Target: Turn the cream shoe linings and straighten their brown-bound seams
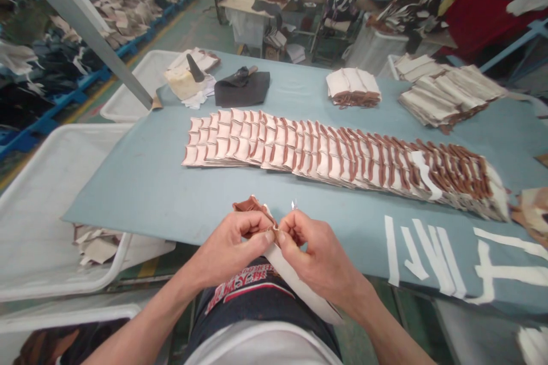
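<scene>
Close to my body, at the table's near edge, both hands meet on a brown and white fabric piece [252, 205]. My left hand [240, 239] is closed, pinching its edge between thumb and fingers. Thumb and fingertips of my right hand [310, 245] pinch the same edge right beside it. A white length of the piece hangs below my right hand over my lap. Above the right knuckles pokes a small, pale, pointed tip [294, 204]; the rest of it is hidden by the hand. Beyond my hands lies a long overlapping row of similar brown and white pieces [274, 140].
White strips [439, 256] lie at the table's right. Behind the row are a black cloth [242, 88], a dark cone on a yellowish block [186, 82], a small bundle [353, 85] and a larger stack [456, 91]. White bins [64, 131] stand left. A person sits at the back.
</scene>
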A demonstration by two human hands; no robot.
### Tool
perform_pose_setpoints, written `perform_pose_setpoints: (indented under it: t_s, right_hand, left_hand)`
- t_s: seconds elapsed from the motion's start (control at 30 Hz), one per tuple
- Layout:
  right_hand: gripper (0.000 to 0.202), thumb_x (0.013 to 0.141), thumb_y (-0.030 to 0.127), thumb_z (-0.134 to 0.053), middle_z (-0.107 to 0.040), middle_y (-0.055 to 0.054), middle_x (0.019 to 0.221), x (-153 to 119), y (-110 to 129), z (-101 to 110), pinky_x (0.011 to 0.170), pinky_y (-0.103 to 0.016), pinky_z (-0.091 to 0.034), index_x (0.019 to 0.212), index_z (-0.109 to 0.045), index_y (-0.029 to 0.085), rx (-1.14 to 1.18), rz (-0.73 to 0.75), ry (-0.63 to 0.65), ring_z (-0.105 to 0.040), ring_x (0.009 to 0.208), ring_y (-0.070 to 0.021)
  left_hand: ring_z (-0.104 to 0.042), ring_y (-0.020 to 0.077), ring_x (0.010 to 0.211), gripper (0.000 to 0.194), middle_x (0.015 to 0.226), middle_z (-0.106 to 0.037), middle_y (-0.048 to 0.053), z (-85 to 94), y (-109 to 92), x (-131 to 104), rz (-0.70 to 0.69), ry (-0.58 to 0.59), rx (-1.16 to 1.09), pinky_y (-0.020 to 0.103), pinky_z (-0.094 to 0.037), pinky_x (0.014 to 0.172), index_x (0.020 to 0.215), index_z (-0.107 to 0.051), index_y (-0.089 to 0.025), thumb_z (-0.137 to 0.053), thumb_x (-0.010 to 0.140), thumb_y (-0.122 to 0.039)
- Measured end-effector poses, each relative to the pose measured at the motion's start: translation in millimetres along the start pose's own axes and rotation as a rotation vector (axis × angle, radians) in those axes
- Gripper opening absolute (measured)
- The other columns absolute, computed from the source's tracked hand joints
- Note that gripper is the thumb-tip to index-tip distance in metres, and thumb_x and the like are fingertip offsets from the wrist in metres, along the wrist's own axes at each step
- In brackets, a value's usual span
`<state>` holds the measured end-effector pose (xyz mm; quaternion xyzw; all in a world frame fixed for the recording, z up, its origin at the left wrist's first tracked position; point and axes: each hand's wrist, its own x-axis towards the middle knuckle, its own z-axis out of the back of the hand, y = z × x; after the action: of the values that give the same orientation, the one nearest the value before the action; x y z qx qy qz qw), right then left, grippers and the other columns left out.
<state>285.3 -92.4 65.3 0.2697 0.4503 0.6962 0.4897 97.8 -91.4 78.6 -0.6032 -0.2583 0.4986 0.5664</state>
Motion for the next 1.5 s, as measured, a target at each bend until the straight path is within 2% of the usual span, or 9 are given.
perform_pose_setpoints:
  t_s: [0.17,0.43,0.63,0.83,0.9,0.97,1.13,1.33,1.5]
  right_hand:
    - [0.015,0.088,0.026,-0.051,-0.053,0.006,0.059,-3,2,-5,0.049,-0.021,-0.036,0.074,-0.049,0.022,0.057,-0.035,-0.049,-0.050,0.050,-0.0101]
    - [0.013,0.088,0.020,-0.052,-0.061,0.003,0.061,-16,-6,-15,0.053,-0.023,-0.038,0.076,-0.054,0.021,-0.094,-0.023,-0.111,-0.056,0.053,-0.0120]
    - [0.019,0.099,0.027,-0.055,-0.069,0.000,0.073,-31,-1,-7,0.064,-0.022,-0.048,0.083,-0.063,0.020,0.062,0.012,-0.120,-0.064,0.064,-0.0122]
    - [0.018,0.098,0.027,-0.054,-0.063,0.004,0.061,-26,-3,1,0.049,-0.019,-0.042,0.082,-0.059,0.020,0.225,-0.057,-0.074,-0.056,0.051,-0.0099]
    - [0.011,0.097,0.023,-0.058,-0.066,0.003,0.066,-20,-5,3,0.053,-0.019,-0.046,0.087,-0.061,0.019,0.199,0.003,-0.095,-0.059,0.055,-0.0103]
    - [0.006,0.096,0.020,-0.060,-0.071,-0.001,0.077,-13,-6,7,0.061,-0.020,-0.051,0.093,-0.064,0.019,0.130,0.165,-0.118,-0.065,0.065,-0.0115]
    - [0.013,0.102,0.016,-0.056,-0.078,-0.007,0.094,5,-1,22,0.081,-0.024,-0.056,0.099,-0.068,0.019,-0.078,0.574,-0.038,-0.073,0.088,-0.0147]
    - [0.024,0.105,0.019,-0.051,-0.081,-0.005,0.089,17,6,30,0.079,-0.024,-0.056,0.094,-0.072,0.020,-0.289,0.690,0.013,-0.076,0.084,-0.0156]
    - [0.029,0.106,0.019,-0.046,-0.078,-0.004,0.082,16,17,28,0.070,-0.026,-0.052,0.089,-0.069,0.019,-0.365,0.645,0.084,-0.072,0.074,-0.0157]
  left_hand:
    - [-0.050,0.0153,0.072,0.023,0.071,-0.056,0.001,-6.2,5,-1,-0.074,-0.037,-0.023,0.026,-0.039,0.069,0.071,-0.059,-0.014,-0.052,0.083,-0.031]
    - [-0.039,0.0119,0.063,0.029,0.065,-0.044,-0.003,-14.2,14,-1,0.056,0.016,0.005,0.024,-0.032,0.059,0.068,-0.053,-0.015,-0.050,0.086,-0.038]
    - [-0.045,0.0120,0.065,0.032,0.068,-0.049,-0.003,-14.8,9,-11,-0.090,0.020,0.104,0.023,-0.037,0.063,0.070,-0.052,-0.016,-0.045,0.097,-0.033]
    - [-0.048,0.0116,0.062,0.031,0.066,-0.053,-0.002,-21.4,14,-14,-0.232,-0.031,0.065,0.022,-0.039,0.062,0.072,-0.053,-0.016,-0.048,0.099,-0.030]
    - [-0.046,0.0112,0.060,0.033,0.065,-0.052,-0.002,-22.9,19,-14,-0.263,-0.091,0.043,0.022,-0.037,0.060,0.070,-0.052,-0.017,-0.048,0.100,-0.031]
    - [-0.046,0.0110,0.059,0.034,0.064,-0.051,-0.003,-22.5,22,-14,-0.272,-0.137,0.031,0.022,-0.037,0.059,0.071,-0.052,-0.017,-0.048,0.101,-0.032]
    - [-0.048,0.0109,0.059,0.038,0.066,-0.054,-0.002,-14.7,23,-19,-0.302,-0.124,0.048,0.021,-0.038,0.059,0.076,-0.058,-0.016,-0.045,0.105,-0.035]
    - [-0.045,0.0098,0.060,0.035,0.066,-0.049,-0.004,-6.3,18,-21,-0.374,-0.128,0.141,0.021,-0.037,0.061,0.074,-0.053,-0.017,-0.043,0.106,-0.028]
    - [-0.049,0.0112,0.064,0.032,0.069,-0.051,-0.002,-1.8,15,-22,-0.395,-0.114,0.254,0.022,-0.038,0.065,0.074,-0.051,-0.017,-0.043,0.104,-0.022]
